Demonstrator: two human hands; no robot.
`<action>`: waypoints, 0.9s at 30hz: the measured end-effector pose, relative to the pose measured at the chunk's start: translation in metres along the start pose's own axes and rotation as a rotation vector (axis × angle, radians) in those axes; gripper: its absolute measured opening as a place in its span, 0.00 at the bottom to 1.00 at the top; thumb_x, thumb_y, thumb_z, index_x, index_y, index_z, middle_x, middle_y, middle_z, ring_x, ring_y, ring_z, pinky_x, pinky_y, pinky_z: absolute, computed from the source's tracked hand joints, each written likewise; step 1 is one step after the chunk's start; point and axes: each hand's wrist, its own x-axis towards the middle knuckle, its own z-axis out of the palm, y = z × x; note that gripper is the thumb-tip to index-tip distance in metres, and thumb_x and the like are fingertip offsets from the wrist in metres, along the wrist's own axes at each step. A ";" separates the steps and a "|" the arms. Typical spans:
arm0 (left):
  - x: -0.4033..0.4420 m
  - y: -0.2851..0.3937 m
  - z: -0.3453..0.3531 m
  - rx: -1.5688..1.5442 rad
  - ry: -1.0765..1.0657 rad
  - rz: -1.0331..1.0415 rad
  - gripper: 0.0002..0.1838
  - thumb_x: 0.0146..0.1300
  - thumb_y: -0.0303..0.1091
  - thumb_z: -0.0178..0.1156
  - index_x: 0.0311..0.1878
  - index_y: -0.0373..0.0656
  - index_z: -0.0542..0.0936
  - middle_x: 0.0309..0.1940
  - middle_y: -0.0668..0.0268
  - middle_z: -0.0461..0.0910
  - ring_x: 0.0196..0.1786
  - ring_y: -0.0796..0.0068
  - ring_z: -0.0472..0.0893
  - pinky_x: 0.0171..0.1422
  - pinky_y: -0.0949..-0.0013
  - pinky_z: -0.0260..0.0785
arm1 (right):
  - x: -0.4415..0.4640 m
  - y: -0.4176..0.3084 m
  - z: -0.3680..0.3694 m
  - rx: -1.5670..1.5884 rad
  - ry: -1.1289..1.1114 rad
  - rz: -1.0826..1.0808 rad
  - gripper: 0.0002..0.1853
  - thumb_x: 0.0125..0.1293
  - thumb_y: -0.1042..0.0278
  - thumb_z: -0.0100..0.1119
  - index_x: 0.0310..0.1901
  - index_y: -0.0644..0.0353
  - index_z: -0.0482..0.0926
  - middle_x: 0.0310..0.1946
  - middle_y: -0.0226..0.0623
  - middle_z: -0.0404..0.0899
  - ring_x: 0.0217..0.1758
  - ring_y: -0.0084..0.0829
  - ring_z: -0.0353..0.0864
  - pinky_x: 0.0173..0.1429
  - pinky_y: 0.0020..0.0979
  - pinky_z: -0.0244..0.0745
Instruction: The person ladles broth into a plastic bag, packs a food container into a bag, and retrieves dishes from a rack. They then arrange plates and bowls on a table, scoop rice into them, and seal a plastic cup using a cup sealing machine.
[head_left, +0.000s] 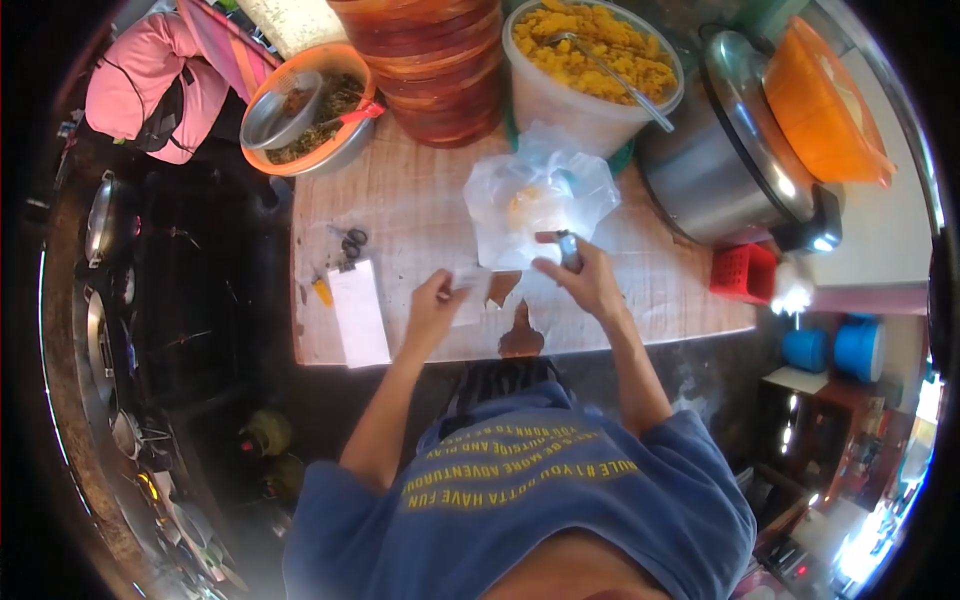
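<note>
My left hand [437, 300] is over the front of the table, its fingers pinched together. A pale, blurred shape shows beside the fingertips, and I cannot make out what they hold. My right hand [592, 283] grips what looks like a small stapler [568, 250], grey-blue with a reddish part. Just beyond it lies a clear plastic bag [545, 205] with something yellowish and white inside. Left of my left hand are a white paper pad on a clipboard [358, 315] and black-handled scissors [353, 242].
Along the back stand an orange-rimmed bowl [345, 62] of greens, stacked reddish-brown containers [425, 75], and a white tub [545, 110] of yellow food with a spoon. A large steel pot [690, 165], an orange basin [815, 110] and a red basket [742, 273] are at right.
</note>
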 end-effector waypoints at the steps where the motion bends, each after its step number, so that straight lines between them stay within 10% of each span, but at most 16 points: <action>1: 0.000 0.024 0.016 -0.118 0.001 -0.011 0.08 0.56 0.27 0.65 0.36 0.36 0.76 0.26 0.70 0.75 0.28 0.83 0.72 0.31 0.74 0.66 | -0.007 -0.002 0.003 0.021 -0.051 -0.033 0.13 0.58 0.65 0.68 0.43 0.60 0.82 0.18 0.20 0.63 0.22 0.13 0.56 0.25 0.23 0.56; 6: 0.034 0.089 0.067 -0.278 -0.070 0.039 0.08 0.58 0.26 0.63 0.40 0.36 0.77 0.29 0.66 0.77 0.33 0.76 0.76 0.37 0.72 0.69 | -0.008 0.024 -0.003 0.117 0.194 -0.028 0.12 0.58 0.63 0.69 0.36 0.63 0.82 0.18 0.22 0.70 0.23 0.14 0.62 0.26 0.23 0.59; 8: 0.063 0.112 0.075 0.017 0.310 0.611 0.10 0.58 0.23 0.61 0.44 0.37 0.77 0.32 0.58 0.79 0.39 0.62 0.80 0.44 0.66 0.71 | 0.006 0.024 -0.016 0.048 0.245 0.012 0.12 0.59 0.63 0.68 0.35 0.63 0.81 0.17 0.26 0.72 0.22 0.16 0.63 0.27 0.25 0.62; 12: 0.113 0.112 0.088 0.447 0.432 0.680 0.11 0.59 0.25 0.58 0.46 0.36 0.76 0.36 0.52 0.80 0.43 0.51 0.80 0.50 0.62 0.71 | 0.037 0.047 -0.024 -0.072 0.303 -0.170 0.12 0.59 0.62 0.67 0.33 0.64 0.79 0.16 0.39 0.71 0.19 0.23 0.63 0.26 0.32 0.63; 14: 0.130 0.105 0.085 0.408 -0.210 -0.051 0.11 0.60 0.31 0.57 0.43 0.33 0.77 0.34 0.53 0.80 0.39 0.60 0.81 0.46 0.65 0.71 | 0.048 0.052 -0.023 -0.107 0.268 -0.157 0.13 0.59 0.62 0.66 0.33 0.64 0.78 0.15 0.41 0.69 0.19 0.26 0.62 0.26 0.33 0.63; 17: 0.144 0.092 0.082 0.026 -0.245 -0.209 0.14 0.62 0.36 0.57 0.39 0.32 0.78 0.32 0.54 0.81 0.36 0.69 0.80 0.44 0.68 0.70 | 0.055 0.052 -0.022 -0.178 0.245 -0.163 0.13 0.59 0.63 0.67 0.33 0.64 0.78 0.16 0.43 0.69 0.18 0.32 0.61 0.27 0.35 0.62; 20: 0.131 0.082 0.086 0.019 -0.084 0.133 0.14 0.58 0.39 0.59 0.35 0.35 0.80 0.31 0.50 0.82 0.34 0.53 0.82 0.40 0.62 0.72 | 0.056 0.050 -0.018 -0.211 0.220 -0.138 0.13 0.58 0.63 0.67 0.33 0.65 0.78 0.17 0.44 0.71 0.19 0.34 0.63 0.28 0.35 0.63; 25: 0.121 0.092 0.084 0.031 -0.079 0.146 0.08 0.59 0.32 0.61 0.36 0.37 0.80 0.33 0.50 0.82 0.35 0.52 0.81 0.40 0.60 0.71 | 0.048 0.036 -0.012 -0.183 0.312 -0.307 0.11 0.62 0.64 0.63 0.33 0.66 0.78 0.22 0.40 0.76 0.20 0.33 0.69 0.30 0.32 0.67; 27: 0.117 0.097 0.083 0.052 -0.082 0.131 0.06 0.59 0.30 0.60 0.36 0.37 0.81 0.33 0.49 0.81 0.36 0.50 0.81 0.40 0.59 0.71 | 0.046 0.030 -0.010 0.301 0.385 -0.164 0.11 0.67 0.65 0.56 0.34 0.66 0.78 0.25 0.35 0.78 0.23 0.29 0.74 0.31 0.30 0.70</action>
